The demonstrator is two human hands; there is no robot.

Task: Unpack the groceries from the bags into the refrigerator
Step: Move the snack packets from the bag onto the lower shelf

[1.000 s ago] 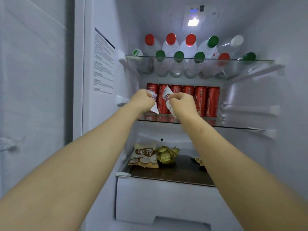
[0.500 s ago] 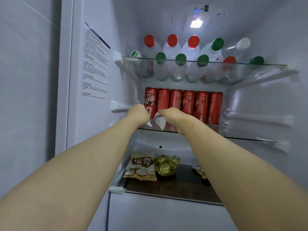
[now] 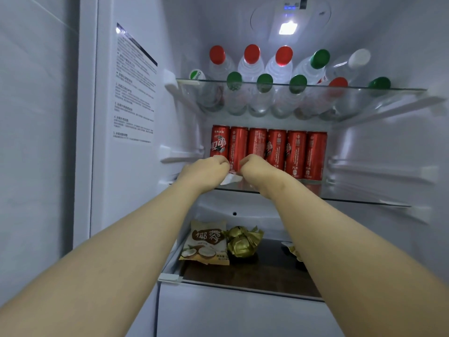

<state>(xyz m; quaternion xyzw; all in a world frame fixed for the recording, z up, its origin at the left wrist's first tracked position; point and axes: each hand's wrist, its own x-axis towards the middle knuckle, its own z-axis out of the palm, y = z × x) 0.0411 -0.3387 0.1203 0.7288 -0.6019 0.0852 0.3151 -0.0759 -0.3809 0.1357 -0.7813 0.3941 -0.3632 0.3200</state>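
1. Red cans (image 3: 267,152), six in a row, stand upright at the back of the middle glass shelf (image 3: 364,201), in the centre of the frame inside the refrigerator (image 3: 388,45).
2. Just in front of the two leftmost cans, the left hand (image 3: 206,170) reaches in with knuckles up. Its fingers are curled tightly under, gripping one end of a white packet (image 3: 230,179); the fingertips themselves are hidden behind the back of the hand.
3. Close beside it, the right hand (image 3: 257,169) is curled the same way, with its fingers closed on the packet's other end. A narrow gap separates the two fists.
4. Only a small white corner of the packet shows, low between the hands and down at the front part of the middle shelf. The rest is covered by the hands.
5. Above, in the upper half of the frame, clear water bottles (image 3: 252,69) with red, green and white caps crowd the top glass shelf (image 3: 401,90).
6. Below centre, a dark lower shelf (image 3: 267,276) carries a coconut snack bag (image 3: 206,244), with a gold foil-wrapped item (image 3: 243,242) touching its right side. Another small wrapper (image 3: 292,250) is mostly hidden by the right forearm.
7. At upper left a printed label (image 3: 133,93) sticks to the inner wall, and at top centre a light (image 3: 288,27) glows.
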